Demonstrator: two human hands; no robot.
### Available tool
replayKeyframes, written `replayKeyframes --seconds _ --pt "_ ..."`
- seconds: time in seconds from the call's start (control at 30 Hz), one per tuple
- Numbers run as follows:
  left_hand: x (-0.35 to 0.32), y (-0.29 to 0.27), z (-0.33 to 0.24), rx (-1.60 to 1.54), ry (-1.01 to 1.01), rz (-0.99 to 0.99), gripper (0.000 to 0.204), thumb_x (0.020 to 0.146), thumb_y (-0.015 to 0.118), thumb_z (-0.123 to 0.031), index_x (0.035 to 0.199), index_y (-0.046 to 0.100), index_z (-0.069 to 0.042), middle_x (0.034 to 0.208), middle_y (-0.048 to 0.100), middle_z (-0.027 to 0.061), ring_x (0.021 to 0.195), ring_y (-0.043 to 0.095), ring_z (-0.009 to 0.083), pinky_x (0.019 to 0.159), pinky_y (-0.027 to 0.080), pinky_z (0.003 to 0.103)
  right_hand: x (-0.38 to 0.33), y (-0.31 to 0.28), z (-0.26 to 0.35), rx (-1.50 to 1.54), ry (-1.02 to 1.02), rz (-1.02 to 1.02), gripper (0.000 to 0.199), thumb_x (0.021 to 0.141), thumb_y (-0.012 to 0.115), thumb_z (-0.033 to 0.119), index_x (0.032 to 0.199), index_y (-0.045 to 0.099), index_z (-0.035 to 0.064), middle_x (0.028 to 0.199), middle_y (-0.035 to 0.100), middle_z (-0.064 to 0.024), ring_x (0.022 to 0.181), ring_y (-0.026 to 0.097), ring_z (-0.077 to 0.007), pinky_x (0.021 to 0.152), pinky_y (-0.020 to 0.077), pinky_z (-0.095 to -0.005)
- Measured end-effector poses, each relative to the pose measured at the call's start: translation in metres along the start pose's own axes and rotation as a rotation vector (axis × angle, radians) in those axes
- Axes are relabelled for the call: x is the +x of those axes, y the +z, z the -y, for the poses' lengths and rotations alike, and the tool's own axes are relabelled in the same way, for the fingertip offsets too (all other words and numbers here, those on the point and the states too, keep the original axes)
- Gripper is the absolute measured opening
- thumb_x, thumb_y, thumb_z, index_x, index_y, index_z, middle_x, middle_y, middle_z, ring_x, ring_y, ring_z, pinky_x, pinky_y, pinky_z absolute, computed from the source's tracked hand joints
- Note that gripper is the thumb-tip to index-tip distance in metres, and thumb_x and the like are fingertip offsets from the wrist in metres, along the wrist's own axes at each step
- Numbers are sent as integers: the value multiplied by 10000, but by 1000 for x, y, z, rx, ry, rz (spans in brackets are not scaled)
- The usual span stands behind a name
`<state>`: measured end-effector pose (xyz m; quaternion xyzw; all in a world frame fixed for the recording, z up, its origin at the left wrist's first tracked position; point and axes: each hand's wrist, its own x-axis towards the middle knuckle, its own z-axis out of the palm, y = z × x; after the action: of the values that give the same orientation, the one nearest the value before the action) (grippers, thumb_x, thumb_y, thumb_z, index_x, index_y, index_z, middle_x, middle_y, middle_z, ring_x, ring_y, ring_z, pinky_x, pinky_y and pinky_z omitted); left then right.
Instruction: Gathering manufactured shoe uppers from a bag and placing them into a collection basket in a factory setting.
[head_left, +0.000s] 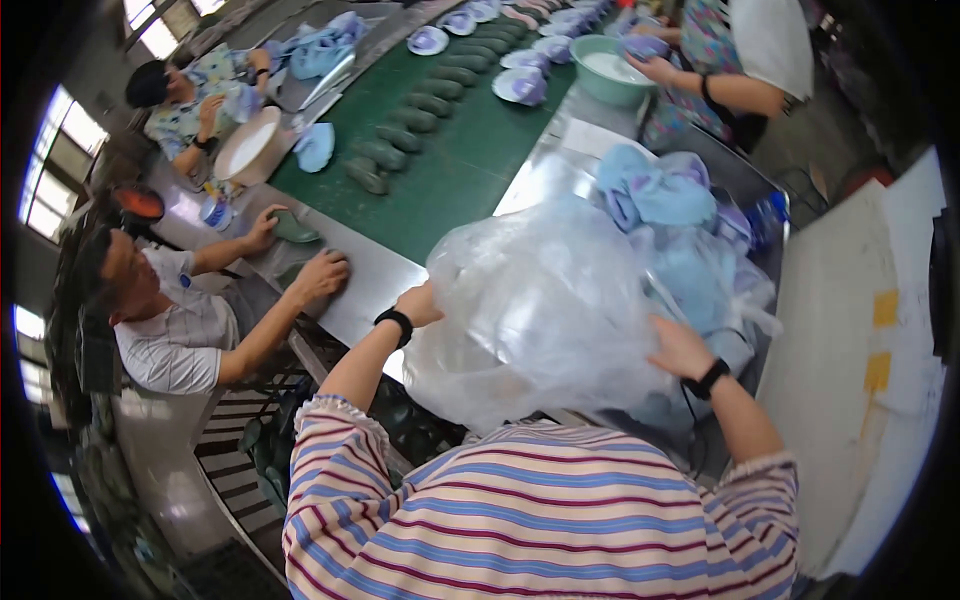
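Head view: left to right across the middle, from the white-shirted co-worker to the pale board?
White-shirted co-worker → wearer's left hand → clear plastic bag → wearer's right hand → pale board

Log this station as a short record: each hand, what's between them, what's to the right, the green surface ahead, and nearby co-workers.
Left hand: at the left side of the plastic bag, fingertips hidden
Right hand: at the bag's right side, grip unclear
Between hands: the bag, translucent, crumpled
To the right: light blue pieces, heaped
Green surface: a row of dark green pieces, purple-and-white pieces alongside
Co-worker at left: one hand on a green piece
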<state>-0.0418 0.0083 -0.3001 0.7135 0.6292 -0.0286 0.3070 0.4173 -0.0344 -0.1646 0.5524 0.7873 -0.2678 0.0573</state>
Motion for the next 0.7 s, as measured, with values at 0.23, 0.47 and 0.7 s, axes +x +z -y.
replayKeyframes --seconds 0.23,0.47,0.7 --pt "-105 -122 -77 -653 355 -1015 243 837 486 -72 1062 513 18 1156 424 113 1032 434 213 892 336 286 -7 -62 40 -173 -459 -787 152 662 577 155 772 575 50 1062 524 -137 948 471 -340 806 364 -427" --pt "-177 -52 -213 -767 490 -66 785 578 797 -301 1211 424 -25 1219 436 139 1161 371 260 979 281 356 3 -1 147 525 -1046 -452 248 649 598 116 884 558 49 1193 453 -164 1052 429 -349 919 318 -451" --pt "-198 -45 -206 -662 677 -408 314 662 637 -57 967 574 -20 918 608 126 846 590 273 742 453 332 -81 1 172 1032 -595 -360 643 674 699 61 1212 347 45 1192 362 -145 1138 414 -283 862 393 -320"
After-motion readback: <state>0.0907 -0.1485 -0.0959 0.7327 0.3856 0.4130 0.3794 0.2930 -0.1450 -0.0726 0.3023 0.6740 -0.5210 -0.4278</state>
